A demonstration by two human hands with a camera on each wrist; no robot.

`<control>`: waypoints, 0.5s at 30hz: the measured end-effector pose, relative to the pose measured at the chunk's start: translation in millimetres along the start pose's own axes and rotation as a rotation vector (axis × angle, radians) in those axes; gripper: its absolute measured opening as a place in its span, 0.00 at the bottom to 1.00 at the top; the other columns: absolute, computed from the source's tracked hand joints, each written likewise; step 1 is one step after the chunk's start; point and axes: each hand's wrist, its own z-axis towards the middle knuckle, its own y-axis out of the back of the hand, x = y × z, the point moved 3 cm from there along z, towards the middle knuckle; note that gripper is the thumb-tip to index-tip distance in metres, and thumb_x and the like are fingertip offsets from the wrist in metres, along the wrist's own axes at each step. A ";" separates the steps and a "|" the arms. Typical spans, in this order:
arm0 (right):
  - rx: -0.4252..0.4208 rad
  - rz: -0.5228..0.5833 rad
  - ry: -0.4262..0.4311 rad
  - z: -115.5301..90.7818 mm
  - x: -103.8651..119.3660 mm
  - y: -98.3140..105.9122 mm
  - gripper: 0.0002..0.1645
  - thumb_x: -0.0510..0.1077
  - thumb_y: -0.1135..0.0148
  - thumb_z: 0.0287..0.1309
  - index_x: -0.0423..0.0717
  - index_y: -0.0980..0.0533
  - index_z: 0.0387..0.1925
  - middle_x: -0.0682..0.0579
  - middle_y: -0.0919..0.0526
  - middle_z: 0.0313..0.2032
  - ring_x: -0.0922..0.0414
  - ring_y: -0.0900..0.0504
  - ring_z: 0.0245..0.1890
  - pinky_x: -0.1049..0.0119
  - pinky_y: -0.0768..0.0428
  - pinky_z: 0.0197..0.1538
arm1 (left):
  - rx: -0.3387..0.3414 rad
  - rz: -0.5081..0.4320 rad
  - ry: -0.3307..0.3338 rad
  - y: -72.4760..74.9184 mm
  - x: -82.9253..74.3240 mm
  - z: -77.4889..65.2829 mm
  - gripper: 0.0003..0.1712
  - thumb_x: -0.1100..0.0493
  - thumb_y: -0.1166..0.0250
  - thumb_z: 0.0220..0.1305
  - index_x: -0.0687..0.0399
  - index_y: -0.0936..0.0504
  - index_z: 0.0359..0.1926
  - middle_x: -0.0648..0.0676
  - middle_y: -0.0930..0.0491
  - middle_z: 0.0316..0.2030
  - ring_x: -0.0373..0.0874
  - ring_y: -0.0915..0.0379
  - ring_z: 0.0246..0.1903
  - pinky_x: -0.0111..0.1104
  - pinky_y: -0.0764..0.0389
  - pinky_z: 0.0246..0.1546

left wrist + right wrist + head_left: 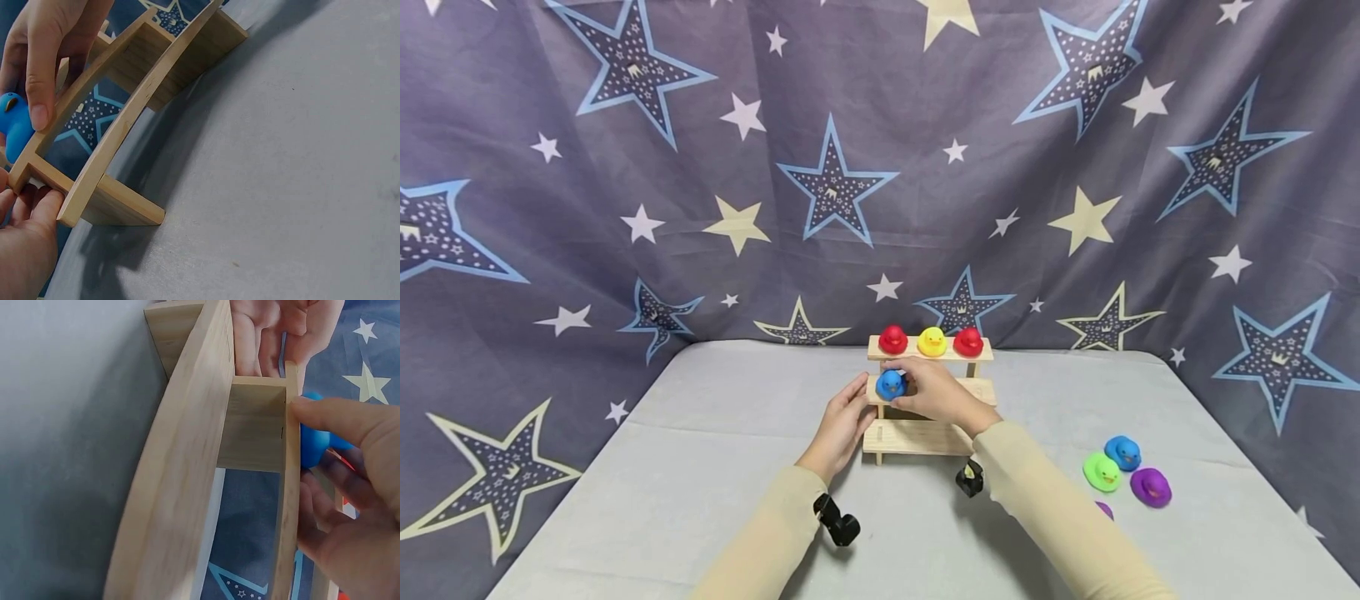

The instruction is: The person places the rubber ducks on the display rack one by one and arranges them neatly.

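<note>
A three-tier wooden display stand (917,437) stands at the back middle of the table. On its middle tier, at the left end, sits a blue rubber duck (891,384) facing forward. My right hand (937,390) holds this duck from its right side, thumb and fingers about it. The left hand (842,425) grips the stand's left end; in the left wrist view its fingers (45,206) curl at the tier's end. Along the top tier are a red duck (892,340), a yellow duck (932,342) and another red duck (968,342).
Right of the right forearm lie loose ducks on the table: a blue one (1123,452), a green one (1102,472) and a purple one (1151,487). Another purple piece (1104,509) is mostly hidden by the sleeve. A star-patterned cloth (925,208) hangs behind the table.
</note>
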 end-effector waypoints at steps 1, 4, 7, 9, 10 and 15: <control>-0.001 0.001 -0.001 -0.1 0.4 0.2 0.35 0.37 0.23 0.52 0.40 0.24 0.62 0.45 0.17 0.49 0.54 0.19 0.39 0.67 0.16 0.45 | -0.001 -0.002 0.000 -0.1 -0.1 0.0 0.31 0.67 0.56 0.78 0.64 0.48 0.77 0.66 0.48 0.75 0.58 0.50 0.74 0.44 0.39 0.73; -0.001 0.010 -0.005 -0.3 0.7 0.0 0.35 0.37 0.23 0.52 0.39 0.24 0.62 0.45 0.17 0.49 0.53 0.19 0.39 0.66 0.15 0.45 | -0.003 -0.006 -0.001 -0.2 -0.5 -0.5 0.31 0.67 0.56 0.77 0.64 0.48 0.77 0.66 0.48 0.75 0.57 0.50 0.74 0.44 0.39 0.73; -0.001 0.017 -0.007 0.0 0.5 -0.2 0.35 0.37 0.23 0.52 0.39 0.24 0.62 0.45 0.17 0.49 0.53 0.19 0.39 0.64 0.14 0.46 | -0.003 -0.009 -0.001 -0.1 -0.9 -0.7 0.31 0.67 0.56 0.77 0.64 0.48 0.77 0.66 0.48 0.75 0.57 0.50 0.74 0.44 0.39 0.73; -0.002 0.021 -0.007 0.2 0.0 -0.3 0.35 0.37 0.23 0.51 0.38 0.25 0.62 0.44 0.17 0.49 0.53 0.19 0.39 0.64 0.14 0.46 | -0.003 -0.008 0.000 -0.1 -1.2 -0.8 0.31 0.67 0.56 0.77 0.64 0.48 0.77 0.66 0.48 0.75 0.57 0.50 0.74 0.44 0.38 0.73; 0.000 0.023 -0.010 0.5 -0.3 -0.4 0.35 0.37 0.23 0.51 0.38 0.25 0.62 0.44 0.17 0.49 0.53 0.19 0.39 0.63 0.14 0.46 | -0.002 -0.008 0.000 -0.1 -1.3 -0.9 0.31 0.67 0.56 0.77 0.64 0.48 0.77 0.66 0.49 0.75 0.57 0.50 0.74 0.44 0.39 0.73; 0.020 0.050 -0.025 0.2 -0.5 0.0 0.36 0.36 0.23 0.51 0.38 0.26 0.63 0.44 0.17 0.49 0.52 0.18 0.39 0.62 0.13 0.46 | -0.002 -0.002 0.006 -0.2 -1.7 -1.4 0.31 0.67 0.56 0.78 0.64 0.48 0.77 0.66 0.49 0.75 0.57 0.50 0.74 0.44 0.38 0.73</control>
